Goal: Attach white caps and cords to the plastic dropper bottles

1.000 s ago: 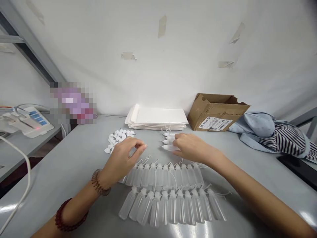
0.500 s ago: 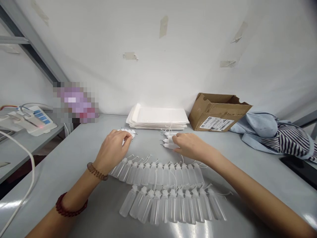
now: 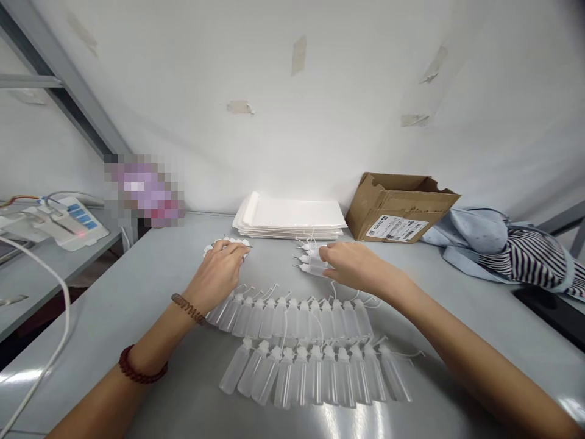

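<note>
My left hand (image 3: 220,268) rests over a small group of white needle-tipped pieces (image 3: 243,244) at the back of the table. Its fingers are bent down together, and what lies under them is hidden. Across from it, my right hand (image 3: 350,262) has its fingers closed around the ends of a few clear needle-tip bottles (image 3: 315,268), whose thin tips point left. Nearer to me lie two rows of translucent squeeze bottles with white caps and thin trailing strips: a back row (image 3: 292,320) and a front row (image 3: 315,378).
Behind the hands lies a stack of white padded envelopes (image 3: 297,214). To its right stands an open cardboard box (image 3: 400,207), then bundled blue and striped cloth (image 3: 521,244) and a black phone (image 3: 551,314). A white cable (image 3: 68,305) hangs along the left, near a white device (image 3: 75,222).
My left hand has shifted slightly right and forward, its fingers going from a raised pinch to lying lower over the white pieces. My right hand stays at the bottles. The view has shifted slightly.
</note>
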Available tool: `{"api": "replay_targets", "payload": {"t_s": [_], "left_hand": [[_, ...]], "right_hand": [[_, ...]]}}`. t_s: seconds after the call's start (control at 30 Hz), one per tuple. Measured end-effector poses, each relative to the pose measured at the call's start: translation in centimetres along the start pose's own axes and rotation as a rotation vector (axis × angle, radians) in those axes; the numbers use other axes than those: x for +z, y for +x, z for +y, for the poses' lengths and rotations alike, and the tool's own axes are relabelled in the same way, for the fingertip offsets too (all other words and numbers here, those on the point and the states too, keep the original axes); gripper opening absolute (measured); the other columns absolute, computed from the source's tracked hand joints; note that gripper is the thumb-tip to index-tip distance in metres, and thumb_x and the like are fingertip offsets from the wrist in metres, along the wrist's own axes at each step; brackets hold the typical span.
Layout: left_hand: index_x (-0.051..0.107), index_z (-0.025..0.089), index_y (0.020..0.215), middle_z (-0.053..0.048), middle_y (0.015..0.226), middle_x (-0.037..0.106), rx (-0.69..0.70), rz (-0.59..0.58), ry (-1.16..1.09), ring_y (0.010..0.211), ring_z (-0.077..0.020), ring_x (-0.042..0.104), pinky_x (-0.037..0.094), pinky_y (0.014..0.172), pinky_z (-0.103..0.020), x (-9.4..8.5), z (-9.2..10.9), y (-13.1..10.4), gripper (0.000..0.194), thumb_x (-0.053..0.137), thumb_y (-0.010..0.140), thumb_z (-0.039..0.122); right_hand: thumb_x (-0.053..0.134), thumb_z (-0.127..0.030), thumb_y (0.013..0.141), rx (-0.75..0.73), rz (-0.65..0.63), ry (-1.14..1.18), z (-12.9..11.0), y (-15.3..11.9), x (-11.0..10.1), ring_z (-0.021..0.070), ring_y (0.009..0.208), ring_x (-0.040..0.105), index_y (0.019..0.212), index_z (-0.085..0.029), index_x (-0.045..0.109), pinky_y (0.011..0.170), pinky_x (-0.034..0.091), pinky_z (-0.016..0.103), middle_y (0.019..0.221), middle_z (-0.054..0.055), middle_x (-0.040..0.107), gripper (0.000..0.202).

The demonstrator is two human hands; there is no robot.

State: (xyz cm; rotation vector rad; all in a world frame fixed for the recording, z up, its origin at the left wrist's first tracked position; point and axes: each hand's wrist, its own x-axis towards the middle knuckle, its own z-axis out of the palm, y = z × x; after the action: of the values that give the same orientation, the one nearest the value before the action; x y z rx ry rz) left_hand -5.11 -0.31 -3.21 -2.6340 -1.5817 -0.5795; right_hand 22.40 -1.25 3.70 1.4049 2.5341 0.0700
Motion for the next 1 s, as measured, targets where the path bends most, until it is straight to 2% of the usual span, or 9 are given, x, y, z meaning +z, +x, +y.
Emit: {"api": "replay_targets", "payload": {"t_s": [0.2, 0.37, 0.6, 0.73, 0.83, 1.0], "left_hand": [[0.065, 0.015, 0.103, -0.012, 0.097, 0.067, -0.005, -0.016, -0.044, 0.097, -0.0301, 0.051, 0.044, 0.084, -0.046, 0.0, -0.1, -0.1, 0.03, 0.041, 0.086, 0.02], [0.068, 0.017, 0.094, -0.012, 0.086, 0.065, -0.006, -0.042, -0.047, 0.091, -0.0297, 0.051, 0.045, 0.079, -0.045, 0.0, 0.3, -0.1, 0.03, 0.04, 0.086, 0.021], [0.068, 0.017, 0.08, -0.011, 0.078, 0.062, 0.007, -0.061, -0.006, 0.084, -0.0276, 0.051, 0.045, 0.077, -0.043, 0.1, 0.5, -0.2, 0.031, 0.039, 0.086, 0.022], [0.067, 0.017, 0.08, -0.011, 0.077, 0.06, 0.003, -0.07, -0.003, 0.083, -0.0272, 0.051, 0.045, 0.074, -0.04, 0.2, 0.6, -0.4, 0.031, 0.036, 0.086, 0.018], [0.066, 0.016, 0.08, -0.012, 0.078, 0.059, 0.014, -0.091, -0.003, 0.083, -0.0286, 0.05, 0.045, 0.072, -0.041, 0.2, 0.5, -0.5, 0.031, 0.036, 0.085, 0.018], [0.067, 0.016, 0.086, -0.014, 0.083, 0.06, 0.049, -0.091, 0.038, 0.092, -0.0321, 0.05, 0.043, 0.081, -0.046, 0.4, -0.5, -0.3, 0.029, 0.039, 0.084, 0.024]], "right_hand": [[0.056, -0.022, 0.087, -0.008, 0.001, 0.017, 0.0, -0.2, -0.3, 0.0193, 0.069, 0.061, 0.084, -0.013, 0.059, 0.048, 0.022, 0.027, 0.079, 0.009, 0.066, 0.01], [0.053, -0.024, 0.089, -0.012, 0.003, 0.039, 0.0, -0.3, -0.5, 0.0187, 0.067, 0.061, 0.082, -0.014, 0.058, 0.048, 0.023, 0.027, 0.078, 0.008, 0.066, 0.013], [0.052, -0.022, 0.089, -0.007, -0.009, 0.042, -0.2, -0.7, -0.9, 0.0175, 0.065, 0.06, 0.08, -0.015, 0.058, 0.049, 0.024, 0.027, 0.076, 0.007, 0.065, 0.013], [0.053, -0.023, 0.088, -0.009, -0.034, 0.048, 0.0, -1.1, -1.2, 0.0179, 0.064, 0.06, 0.082, -0.015, 0.059, 0.048, 0.025, 0.027, 0.076, 0.007, 0.065, 0.012], [0.056, -0.023, 0.086, 0.016, -0.037, 0.106, 0.4, -1.9, -1.8, 0.018, 0.067, 0.06, 0.089, -0.015, 0.061, 0.05, 0.029, 0.026, 0.08, 0.007, 0.066, 0.01], [0.056, -0.024, 0.084, 0.109, -0.033, 0.227, 1.0, -4.8, -2.2, 0.0163, 0.066, 0.057, 0.089, -0.018, 0.062, 0.053, 0.032, 0.025, 0.08, 0.004, 0.064, 0.01]]}}
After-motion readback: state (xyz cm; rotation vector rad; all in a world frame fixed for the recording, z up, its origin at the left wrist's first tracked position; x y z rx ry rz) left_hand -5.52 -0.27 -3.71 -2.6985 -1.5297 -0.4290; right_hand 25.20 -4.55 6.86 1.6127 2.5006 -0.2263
